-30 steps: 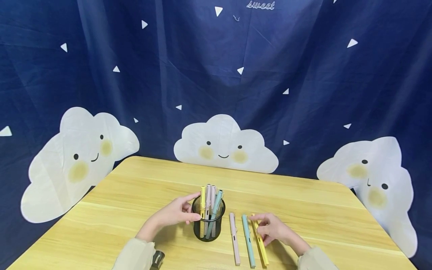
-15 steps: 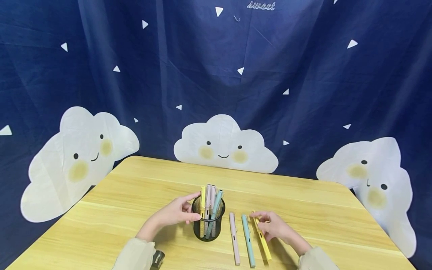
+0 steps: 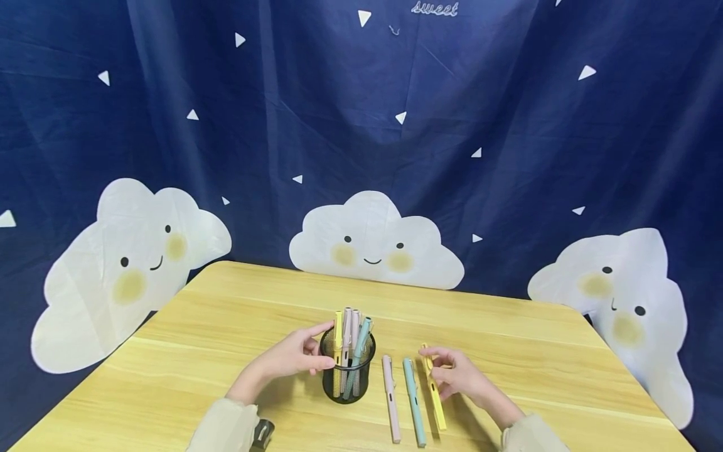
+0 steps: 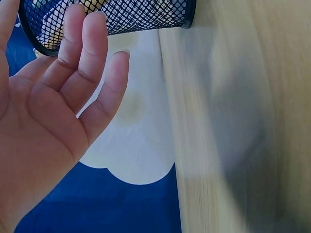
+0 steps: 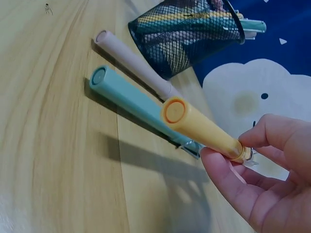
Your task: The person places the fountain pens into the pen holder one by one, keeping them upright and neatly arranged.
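A black mesh pen holder (image 3: 346, 384) stands upright on the table, with yellow, pale pink and teal pens in it. My left hand (image 3: 290, 356) grips its rim from the left, thumb in front and index finger behind. In the left wrist view the other fingers of the left hand (image 4: 73, 82) lie along the mesh. My right hand (image 3: 459, 375) pinches a yellow pen (image 3: 435, 398) between thumb and fingers. The right wrist view shows this yellow pen (image 5: 201, 127) raised over the wood, its end toward the camera. Beside it lie a teal pen (image 3: 414, 402) and a pale pink pen (image 3: 391, 402).
The light wooden table (image 3: 271, 285) runs back to a dark blue curtain (image 3: 350, 125) with printed clouds. A small black object (image 3: 263, 433) is by the left sleeve at the near edge of the view.
The yellow pen has risen from beside the teal pen, its lower end moving away from the near edge, with my right hand on it. The left hand stays at the pen holder.
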The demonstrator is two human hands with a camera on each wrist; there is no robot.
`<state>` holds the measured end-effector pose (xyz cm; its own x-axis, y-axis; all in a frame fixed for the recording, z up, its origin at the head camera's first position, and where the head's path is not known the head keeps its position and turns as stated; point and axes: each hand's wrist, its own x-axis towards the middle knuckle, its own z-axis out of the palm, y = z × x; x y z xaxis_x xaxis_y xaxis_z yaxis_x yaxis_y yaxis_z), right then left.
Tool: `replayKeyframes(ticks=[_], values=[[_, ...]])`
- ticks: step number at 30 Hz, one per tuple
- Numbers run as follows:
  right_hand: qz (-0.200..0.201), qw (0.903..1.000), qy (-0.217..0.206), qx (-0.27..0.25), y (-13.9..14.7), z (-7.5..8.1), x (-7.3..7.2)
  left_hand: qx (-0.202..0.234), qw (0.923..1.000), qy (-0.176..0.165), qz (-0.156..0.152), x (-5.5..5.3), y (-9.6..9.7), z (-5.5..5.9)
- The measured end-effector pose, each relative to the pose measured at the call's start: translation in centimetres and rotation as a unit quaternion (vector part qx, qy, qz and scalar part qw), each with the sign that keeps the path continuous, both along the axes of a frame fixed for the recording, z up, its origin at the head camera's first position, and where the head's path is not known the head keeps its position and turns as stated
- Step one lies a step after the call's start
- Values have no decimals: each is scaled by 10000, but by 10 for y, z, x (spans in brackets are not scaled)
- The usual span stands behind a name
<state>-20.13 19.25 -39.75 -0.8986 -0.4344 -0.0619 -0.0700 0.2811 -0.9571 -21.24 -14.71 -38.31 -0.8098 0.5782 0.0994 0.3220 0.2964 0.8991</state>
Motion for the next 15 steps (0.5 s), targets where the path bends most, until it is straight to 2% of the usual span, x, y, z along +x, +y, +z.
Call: replayKeyframes(ticks=[15], values=[[-259,9993,132,-254,-6,3,0,-38,10000,-10,57,3,0,2]])
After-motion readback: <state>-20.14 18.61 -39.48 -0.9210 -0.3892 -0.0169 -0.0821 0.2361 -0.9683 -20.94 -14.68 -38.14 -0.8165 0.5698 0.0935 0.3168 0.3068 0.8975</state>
